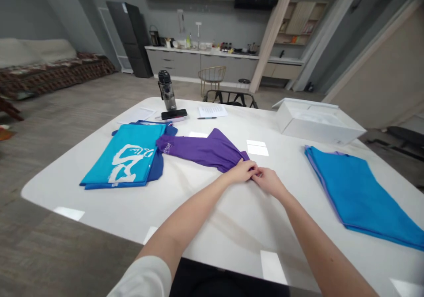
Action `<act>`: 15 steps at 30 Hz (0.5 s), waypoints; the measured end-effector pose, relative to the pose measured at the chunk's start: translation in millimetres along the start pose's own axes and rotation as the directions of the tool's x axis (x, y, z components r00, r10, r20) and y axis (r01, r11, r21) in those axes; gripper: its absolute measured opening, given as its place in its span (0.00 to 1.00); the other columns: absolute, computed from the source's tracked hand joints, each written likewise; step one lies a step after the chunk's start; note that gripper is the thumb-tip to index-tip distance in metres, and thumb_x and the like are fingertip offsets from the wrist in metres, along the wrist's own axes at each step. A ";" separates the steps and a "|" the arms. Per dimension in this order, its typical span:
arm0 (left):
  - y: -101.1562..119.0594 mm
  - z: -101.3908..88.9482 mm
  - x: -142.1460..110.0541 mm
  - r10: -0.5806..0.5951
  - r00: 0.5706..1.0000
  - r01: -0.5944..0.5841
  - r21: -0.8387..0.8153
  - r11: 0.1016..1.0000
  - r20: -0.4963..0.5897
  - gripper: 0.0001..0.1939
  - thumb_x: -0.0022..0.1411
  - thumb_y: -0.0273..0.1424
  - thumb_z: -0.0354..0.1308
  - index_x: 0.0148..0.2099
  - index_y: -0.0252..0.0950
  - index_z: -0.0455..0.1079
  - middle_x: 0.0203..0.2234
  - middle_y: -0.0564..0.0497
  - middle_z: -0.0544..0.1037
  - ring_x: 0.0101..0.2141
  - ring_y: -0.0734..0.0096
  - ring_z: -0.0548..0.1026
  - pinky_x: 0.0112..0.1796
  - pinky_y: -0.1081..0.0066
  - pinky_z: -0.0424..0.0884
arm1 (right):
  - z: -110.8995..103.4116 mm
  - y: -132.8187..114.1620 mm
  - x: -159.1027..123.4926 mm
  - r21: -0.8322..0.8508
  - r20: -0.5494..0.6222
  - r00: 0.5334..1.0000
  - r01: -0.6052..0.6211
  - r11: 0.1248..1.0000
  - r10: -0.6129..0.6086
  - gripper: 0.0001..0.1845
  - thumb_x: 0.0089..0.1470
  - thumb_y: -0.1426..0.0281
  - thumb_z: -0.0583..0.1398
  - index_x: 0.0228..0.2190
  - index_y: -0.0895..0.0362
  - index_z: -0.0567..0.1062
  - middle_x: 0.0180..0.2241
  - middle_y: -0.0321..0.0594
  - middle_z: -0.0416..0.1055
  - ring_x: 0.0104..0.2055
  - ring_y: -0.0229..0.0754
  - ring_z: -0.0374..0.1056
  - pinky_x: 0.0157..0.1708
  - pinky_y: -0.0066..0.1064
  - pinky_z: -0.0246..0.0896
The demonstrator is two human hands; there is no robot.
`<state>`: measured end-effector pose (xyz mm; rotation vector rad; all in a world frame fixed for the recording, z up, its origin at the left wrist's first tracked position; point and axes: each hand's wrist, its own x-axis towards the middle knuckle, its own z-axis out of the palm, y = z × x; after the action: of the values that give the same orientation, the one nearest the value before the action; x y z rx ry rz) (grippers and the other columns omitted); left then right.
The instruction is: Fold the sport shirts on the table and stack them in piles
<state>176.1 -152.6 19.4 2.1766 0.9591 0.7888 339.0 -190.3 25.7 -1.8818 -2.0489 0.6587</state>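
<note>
Both hands [242,171] [269,182] pinch the purple shirt's [202,151] edge.

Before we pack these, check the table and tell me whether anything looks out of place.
The purple shirt stands out: it lies bunched and uneven, its near end gathered where the left hand and right hand meet, while the turquoise shirt and blue stack lie flat and neatly folded.

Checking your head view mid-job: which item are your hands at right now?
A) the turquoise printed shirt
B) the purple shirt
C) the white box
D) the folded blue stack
B: the left hand is at the near end of the purple shirt, and the right hand meets it at the fingertips.
</note>
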 end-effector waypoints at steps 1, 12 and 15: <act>11.8 11.4 3.4 0.020 0.998 -0.018 -0.030 0.999 0.058 0.08 0.62 0.24 0.64 0.32 0.43 0.76 0.34 0.56 0.82 0.39 0.70 0.80 0.58 0.62 0.69 | -9.3 11.7 -15.0 0.003 0.036 0.999 -0.041 0.999 0.040 0.09 0.56 0.67 0.59 0.27 0.56 0.76 0.27 0.39 0.76 0.33 0.44 0.71 0.32 0.31 0.55; 11.2 -11.6 4.1 -0.296 0.903 0.410 0.419 0.810 -0.310 0.18 0.69 0.36 0.56 0.57 0.37 0.72 0.59 0.33 0.72 0.62 0.39 0.66 0.62 0.36 0.55 | -41.4 29.1 -10.0 0.202 0.045 0.997 0.053 0.978 -0.063 0.16 0.56 0.54 0.65 0.32 0.55 0.78 0.29 0.37 0.74 0.30 0.40 0.68 0.31 0.31 0.60; -11.8 -24.2 4.4 -0.503 0.796 0.605 0.482 0.634 -0.337 0.32 0.68 0.46 0.56 0.68 0.36 0.64 0.69 0.27 0.59 0.68 0.25 0.55 0.61 0.27 0.49 | -24.7 22.2 28.3 0.149 -0.122 0.989 0.101 0.984 -0.083 0.21 0.56 0.64 0.67 0.50 0.56 0.77 0.43 0.44 0.75 0.39 0.42 0.72 0.42 0.34 0.66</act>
<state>156.2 -135.5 27.1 2.0660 2.0635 0.4004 367.2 -157.8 32.9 -1.6876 -1.9401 0.6506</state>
